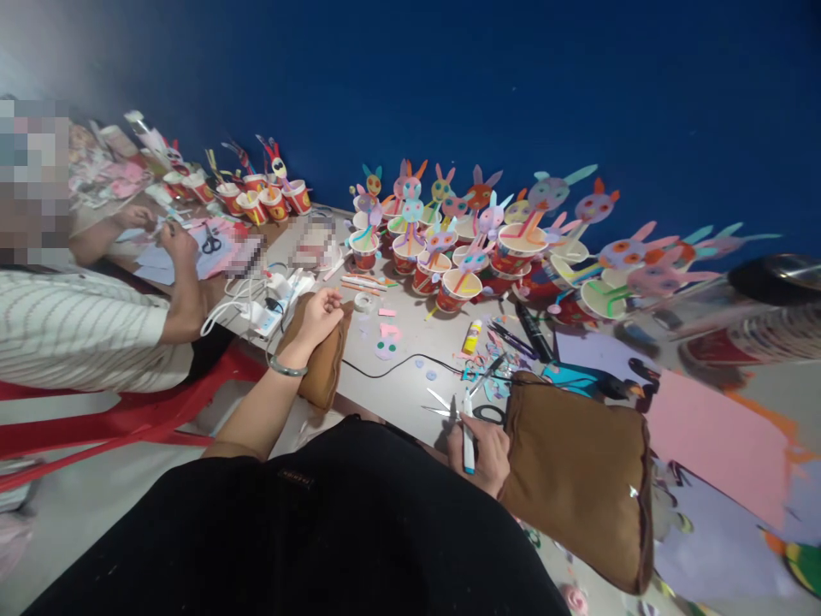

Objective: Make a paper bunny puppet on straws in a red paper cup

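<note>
My left hand (322, 315) is held over a brown cushion (325, 364), its fingers curled in, and nothing shows in it. In my right hand (486, 449), at the table's front edge, is a white marker (469, 438) with a blue end, gripped between thumb and fingers. Scissors (440, 400) with spread blades lie just beyond that hand, partly hidden by it. Between my hands sits a pale purple paper face (386, 346) with green eyes and pink pieces by it. Two small blue paper discs (431, 375) are nearer my right hand.
Paper cups (458, 289) with paper rabbits crowd the back. A yellow glue stick (471, 337), paper scraps and pens lie at centre right. Another brown cushion (577, 479) and pink paper (718, 445) are on the right. A power strip (266, 318) and a co-worker (83, 329) are left.
</note>
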A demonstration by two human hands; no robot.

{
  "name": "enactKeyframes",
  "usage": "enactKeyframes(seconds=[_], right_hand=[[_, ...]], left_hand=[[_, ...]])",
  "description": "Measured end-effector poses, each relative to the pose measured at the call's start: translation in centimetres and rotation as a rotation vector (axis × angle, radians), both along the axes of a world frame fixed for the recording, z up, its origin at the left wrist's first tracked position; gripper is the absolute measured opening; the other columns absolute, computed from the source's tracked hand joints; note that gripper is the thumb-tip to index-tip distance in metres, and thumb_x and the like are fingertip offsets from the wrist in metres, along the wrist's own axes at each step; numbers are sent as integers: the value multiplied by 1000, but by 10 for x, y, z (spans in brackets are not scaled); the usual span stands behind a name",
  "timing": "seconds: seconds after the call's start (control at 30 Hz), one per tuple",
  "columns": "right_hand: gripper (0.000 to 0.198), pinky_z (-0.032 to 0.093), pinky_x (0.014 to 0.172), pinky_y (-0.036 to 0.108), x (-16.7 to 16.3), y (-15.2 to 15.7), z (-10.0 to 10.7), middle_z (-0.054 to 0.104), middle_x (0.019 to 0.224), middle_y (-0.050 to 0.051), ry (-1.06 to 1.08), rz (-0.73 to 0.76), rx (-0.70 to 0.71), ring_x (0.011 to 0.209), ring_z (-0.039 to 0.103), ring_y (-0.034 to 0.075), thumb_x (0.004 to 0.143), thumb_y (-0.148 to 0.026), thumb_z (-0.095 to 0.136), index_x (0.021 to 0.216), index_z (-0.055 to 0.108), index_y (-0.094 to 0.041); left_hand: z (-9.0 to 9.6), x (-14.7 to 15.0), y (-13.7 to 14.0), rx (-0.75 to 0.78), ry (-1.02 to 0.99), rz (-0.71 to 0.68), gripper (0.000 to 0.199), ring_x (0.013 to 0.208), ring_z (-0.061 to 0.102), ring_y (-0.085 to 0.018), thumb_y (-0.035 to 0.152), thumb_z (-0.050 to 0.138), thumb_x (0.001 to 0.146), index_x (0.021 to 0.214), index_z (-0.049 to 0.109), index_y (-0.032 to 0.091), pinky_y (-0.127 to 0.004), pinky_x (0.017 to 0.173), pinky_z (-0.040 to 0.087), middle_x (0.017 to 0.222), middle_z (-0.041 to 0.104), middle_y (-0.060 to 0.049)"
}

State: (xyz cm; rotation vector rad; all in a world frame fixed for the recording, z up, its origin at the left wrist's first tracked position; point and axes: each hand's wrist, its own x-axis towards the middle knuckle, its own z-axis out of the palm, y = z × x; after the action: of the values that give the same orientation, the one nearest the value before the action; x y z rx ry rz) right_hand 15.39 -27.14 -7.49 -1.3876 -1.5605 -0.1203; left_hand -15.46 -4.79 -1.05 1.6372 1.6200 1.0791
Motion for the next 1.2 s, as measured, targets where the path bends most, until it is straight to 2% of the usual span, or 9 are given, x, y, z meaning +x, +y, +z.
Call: enactKeyframes(seconds=[0.07, 0.23, 0.33, 0.43, 0.5, 0.67, 0.87, 1.0, 1.2], right_hand=[[30, 52, 82, 41, -1, 0, 2, 74, 89, 4, -5, 2, -3, 76, 69, 21, 86, -12, 67, 114, 65, -23], [30, 52, 81, 40, -3, -1, 4, 74, 89, 3, -15, -20, -7, 76, 69, 21, 86, -13, 66, 114, 65, -23], [30, 53, 80, 40, -2, 0, 3, 74, 89, 3, -33, -16, -1, 75, 70, 21, 86, -14, 65, 114, 64, -23], [31, 53, 79, 40, -1, 0, 3, 74, 88, 4, -46, -8, 21, 73, 70, 20, 85, -15, 66, 115, 64, -22], [33, 53, 79, 40, -2, 0, 5, 74, 89, 4, -43, -6, 18, 74, 70, 20, 85, -15, 66, 117, 63, -22], [41, 52, 79, 39, -11, 5, 18, 75, 91, 5, -102, 25, 0, 75, 70, 21, 85, -17, 66, 125, 60, -23], [53, 53, 85, 41, -20, 16, 35, 75, 101, 10, -174, 89, -40, 96, 69, 26, 87, -18, 64, 139, 54, -21], [64, 53, 91, 46, -20, 21, 39, 73, 114, 13, -203, 128, -63, 108, 66, 29, 88, -20, 61, 150, 45, -21], [73, 52, 96, 50, -15, 20, 33, 69, 128, 17, -204, 190, -148, 118, 62, 32, 87, -25, 62, 156, 38, -18]], left_hand=[[1, 8, -3, 13, 97, -58, 22, 71, 58, -13, 11, 59, 69, 89, 62, 18, -25, 71, 48, 81, 65, 0], [2, 30, -13, 120, 518, -135, 13, 89, 65, -20, 15, 58, 81, 89, 66, 21, -31, 81, 48, 97, 70, -6], [2, 38, -17, 146, 604, -134, 11, 94, 65, -22, 18, 57, 86, 91, 66, 21, -31, 81, 47, 101, 70, -7], [5, 45, -26, 204, 501, -136, 9, 93, 64, -21, 19, 57, 88, 92, 65, 20, -31, 84, 48, 98, 69, -7], [8, 52, -38, 234, 401, -195, 7, 86, 62, -18, 19, 57, 88, 89, 64, 19, -30, 84, 48, 92, 68, -6], [18, 80, -80, 72, 219, -592, 11, 72, 58, -13, 24, 59, 89, 81, 65, 19, -26, 71, 46, 79, 65, -2], [30, 107, -102, -76, 177, -874, 21, 71, 58, -13, 34, 62, 92, 81, 68, 18, -26, 68, 44, 78, 66, -3], [29, 118, -106, -60, 190, -943, 28, 72, 59, -14, 40, 62, 94, 77, 65, 18, -27, 69, 44, 79, 66, -4], [20, 122, -113, -115, 186, -1019, 24, 78, 62, -17, 38, 58, 95, 82, 66, 19, -29, 75, 47, 82, 70, -4]])
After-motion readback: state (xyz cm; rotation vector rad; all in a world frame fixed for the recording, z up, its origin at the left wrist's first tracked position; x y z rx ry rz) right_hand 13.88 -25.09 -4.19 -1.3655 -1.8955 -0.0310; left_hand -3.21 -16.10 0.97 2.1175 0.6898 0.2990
